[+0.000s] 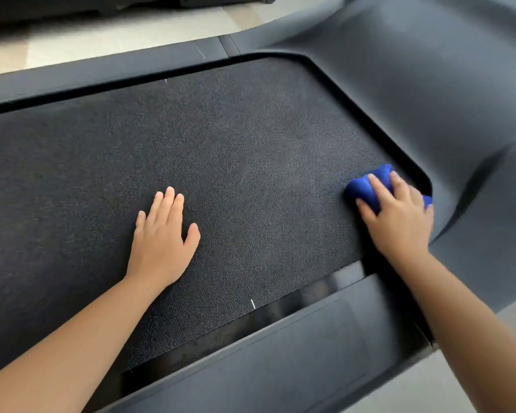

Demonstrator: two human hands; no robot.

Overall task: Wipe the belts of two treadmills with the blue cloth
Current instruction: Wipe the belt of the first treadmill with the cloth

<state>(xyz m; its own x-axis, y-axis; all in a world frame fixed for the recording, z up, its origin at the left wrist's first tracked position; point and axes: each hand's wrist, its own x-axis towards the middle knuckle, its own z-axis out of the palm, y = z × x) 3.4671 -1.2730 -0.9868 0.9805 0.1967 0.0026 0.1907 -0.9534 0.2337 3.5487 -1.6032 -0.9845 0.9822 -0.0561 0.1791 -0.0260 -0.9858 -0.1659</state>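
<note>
A dark textured treadmill belt (221, 162) fills most of the view, running from the left to the motor hood on the right. My left hand (161, 239) lies flat on the belt near its front edge, fingers straight and together. My right hand (399, 216) grips a bunched blue cloth (362, 186) and presses it onto the belt at the near right corner, close to the curved edge of the hood. Part of the cloth shows beyond the hand on its right side; the rest is hidden under the palm.
The grey motor hood (429, 84) rises at the right. Dark side rails run along the far edge (102, 73) and the near edge (295, 353) of the belt. Pale floor tiles (116, 40) lie beyond, with the base of another dark machine (72, 7) at the top left.
</note>
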